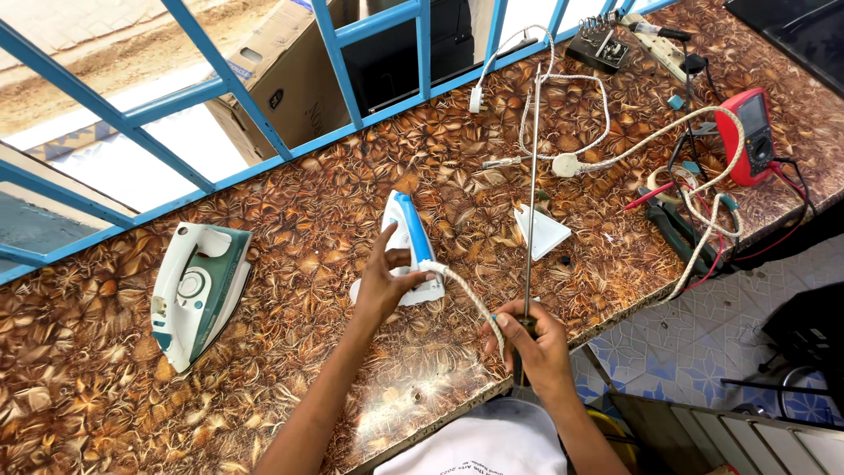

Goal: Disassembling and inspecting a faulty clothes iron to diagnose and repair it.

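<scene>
Holding the white and blue iron point(411, 251) upright on the brown patterned workbench point(290, 220), the person's left hand point(384, 281) wraps its fingers round the rear of the body, thumb in front, closed firmly on the plastic shell. The right hand point(530, 339) is curled shut round the dark handle of a long screwdriver point(530, 193), whose thin shaft runs away from the person across the bench, and the same hand also pinches the braided white cord point(470, 299) that leaves the base of the iron. The step in hand looks like work on the cord end of the iron, and doing it well probably calls for keeping the iron steady with the left hand while the cord is held slack, not strained at its entry point. The long shaft would be easier to guide if its tip were brought close before any force goes on. A second, green and white iron point(198, 290) lies well apart to the left, a white triangular cover point(541, 230) just beyond the hands, and a red meter point(747, 136) with pliers point(673, 230) far right.
</scene>
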